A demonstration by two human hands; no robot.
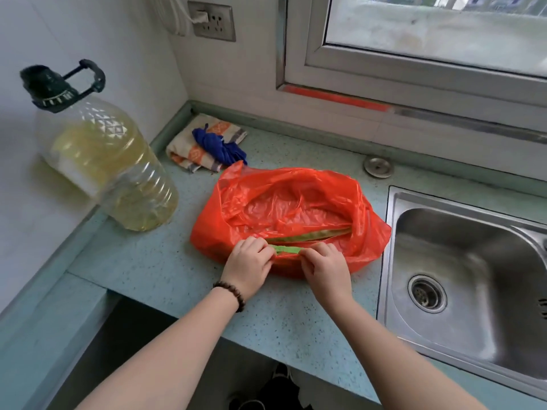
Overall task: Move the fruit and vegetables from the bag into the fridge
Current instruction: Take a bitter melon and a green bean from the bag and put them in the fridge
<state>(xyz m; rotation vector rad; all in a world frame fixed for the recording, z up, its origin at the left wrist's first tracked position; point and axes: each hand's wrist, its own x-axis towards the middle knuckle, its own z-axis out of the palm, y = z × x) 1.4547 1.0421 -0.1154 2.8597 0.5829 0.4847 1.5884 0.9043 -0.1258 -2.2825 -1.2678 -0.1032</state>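
An open red plastic bag [290, 202] lies on the pale green countertop [165, 261]. Both hands meet at its near rim. My left hand [248, 266], with a bead bracelet on the wrist, pinches one end of a long green bean pod [286, 250]. My right hand [324, 269] pinches the other end. A second green pod [313, 235] lies inside the bag just behind them, partly covered by the plastic. The rest of the bag's inside looks flat. No fridge is in view.
A large plastic bottle of yellow oil [109, 164] stands at the left. Folded cloths [207, 143] lie in the back corner. A steel sink [467, 279] is set in at the right. A window [429, 39] and a wall socket [211, 20] are behind.
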